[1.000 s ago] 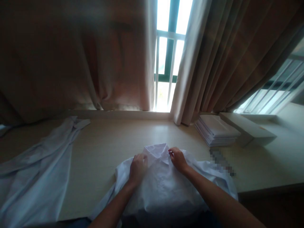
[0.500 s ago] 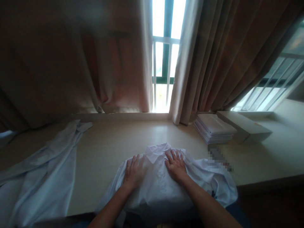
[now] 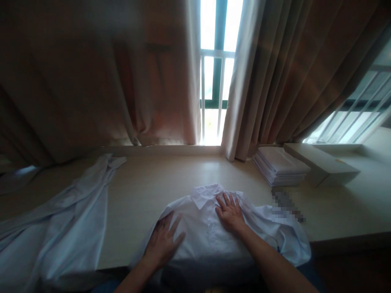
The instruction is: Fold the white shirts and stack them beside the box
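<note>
A white collared shirt lies front up on the pale table, its collar pointing away from me and its lower part hanging over the near edge. My left hand rests on the shirt's left side, fingers spread and slightly blurred. Just right of the collar, my right hand lies flat on the shirt's shoulder area with its fingers apart. Neither hand grips the cloth. One sleeve bunches toward the right, past my right forearm.
More white garments lie loosely at the left of the table. At the back right sit a stack of folded white shirts and a pale box. A pixelated object lies before the stack. Curtains hang behind.
My left hand has slid down and to the left across the shirt, away from the collar. My right hand stays in about the same place on the shirt. The view has shifted slightly.
</note>
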Action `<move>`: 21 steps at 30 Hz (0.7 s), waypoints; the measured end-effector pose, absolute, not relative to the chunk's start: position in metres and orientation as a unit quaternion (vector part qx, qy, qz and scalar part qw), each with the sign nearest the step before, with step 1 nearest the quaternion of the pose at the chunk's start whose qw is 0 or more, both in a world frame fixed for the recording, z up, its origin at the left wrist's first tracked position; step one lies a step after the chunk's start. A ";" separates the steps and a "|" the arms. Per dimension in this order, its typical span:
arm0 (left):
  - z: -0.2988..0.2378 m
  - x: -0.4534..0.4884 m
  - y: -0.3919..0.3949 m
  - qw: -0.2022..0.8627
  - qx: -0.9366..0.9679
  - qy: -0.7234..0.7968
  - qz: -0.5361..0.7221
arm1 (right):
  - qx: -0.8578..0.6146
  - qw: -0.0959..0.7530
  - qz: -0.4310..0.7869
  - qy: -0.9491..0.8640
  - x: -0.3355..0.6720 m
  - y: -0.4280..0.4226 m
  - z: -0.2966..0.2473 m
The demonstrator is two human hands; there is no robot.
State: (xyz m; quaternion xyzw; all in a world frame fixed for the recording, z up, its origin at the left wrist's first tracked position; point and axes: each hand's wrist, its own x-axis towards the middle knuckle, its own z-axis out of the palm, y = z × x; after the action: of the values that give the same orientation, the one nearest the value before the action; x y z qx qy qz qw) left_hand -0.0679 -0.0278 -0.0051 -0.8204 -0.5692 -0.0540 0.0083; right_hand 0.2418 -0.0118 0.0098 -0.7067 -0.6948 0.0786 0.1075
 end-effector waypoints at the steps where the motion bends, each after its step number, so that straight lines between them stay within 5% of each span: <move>1: -0.006 -0.070 -0.022 0.006 -0.823 -0.565 -0.051 | -0.704 0.106 0.080 -0.698 0.243 -0.010 0.010; 21: -0.015 -0.065 0.079 0.025 -0.855 -0.515 -0.051 | -0.719 0.074 0.073 -0.687 0.255 0.087 0.000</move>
State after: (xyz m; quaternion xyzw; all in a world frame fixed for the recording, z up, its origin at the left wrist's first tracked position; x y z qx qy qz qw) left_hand -0.0650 0.0794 -0.0149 -0.8550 -0.5154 -0.0513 0.0252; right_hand 0.2553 0.0873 0.0005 -0.7195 -0.6866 0.0735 0.0742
